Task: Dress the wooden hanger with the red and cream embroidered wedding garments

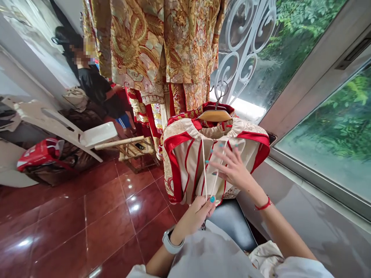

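Observation:
A cream garment with red trim (185,166) hangs in front of me, its gathered edge uppermost. Two white drawstrings (204,166) run down from that edge. Their lower part is pinched in my left hand (201,210), thumb on top, and the ends are hidden. My right hand (232,166) is spread over the front of the garment, fingers apart, beside one drawstring; whether it touches the cloth I cannot tell. Just behind the gathered edge is a wooden hanger (214,115) with a metal hook.
Gold and red embroidered garments (139,46) hang above. A black-topped seat (232,222) is below my hands. Windows (330,127) are at right. On the left are a bamboo stool (135,148), a white chair (98,134), a red bag (40,154) and a person in black (94,87).

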Demonstrator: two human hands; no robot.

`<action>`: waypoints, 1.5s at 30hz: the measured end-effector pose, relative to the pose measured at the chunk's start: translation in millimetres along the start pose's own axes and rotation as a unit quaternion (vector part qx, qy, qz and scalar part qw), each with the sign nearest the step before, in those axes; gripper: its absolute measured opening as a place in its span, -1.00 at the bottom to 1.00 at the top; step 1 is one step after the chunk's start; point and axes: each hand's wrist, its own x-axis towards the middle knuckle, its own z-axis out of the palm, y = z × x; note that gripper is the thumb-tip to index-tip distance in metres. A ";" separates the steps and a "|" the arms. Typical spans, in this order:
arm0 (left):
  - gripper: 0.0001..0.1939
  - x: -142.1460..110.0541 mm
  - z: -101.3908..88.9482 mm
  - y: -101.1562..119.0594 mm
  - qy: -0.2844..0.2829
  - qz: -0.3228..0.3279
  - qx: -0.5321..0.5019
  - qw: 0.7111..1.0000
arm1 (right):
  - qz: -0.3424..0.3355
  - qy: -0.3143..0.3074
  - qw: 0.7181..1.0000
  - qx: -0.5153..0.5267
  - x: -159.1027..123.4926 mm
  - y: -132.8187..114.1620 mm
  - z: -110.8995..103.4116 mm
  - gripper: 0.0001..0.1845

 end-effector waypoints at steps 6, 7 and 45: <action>-0.40 25.5 -7.4 17.4 -0.014 0.042 0.174 0.984 | -0.198 -0.103 0.969 -0.105 44.1 -1.7 14.7 -0.56; -0.42 28.5 -8.4 21.7 -0.026 0.045 0.217 0.975 | -0.205 -0.121 0.962 -0.131 50.6 -2.8 16.5 -0.54; -0.76 27.2 -47.5 95.9 0.026 0.064 0.705 0.706 | -0.143 -0.201 0.916 -0.317 47.3 1.9 35.3 -0.79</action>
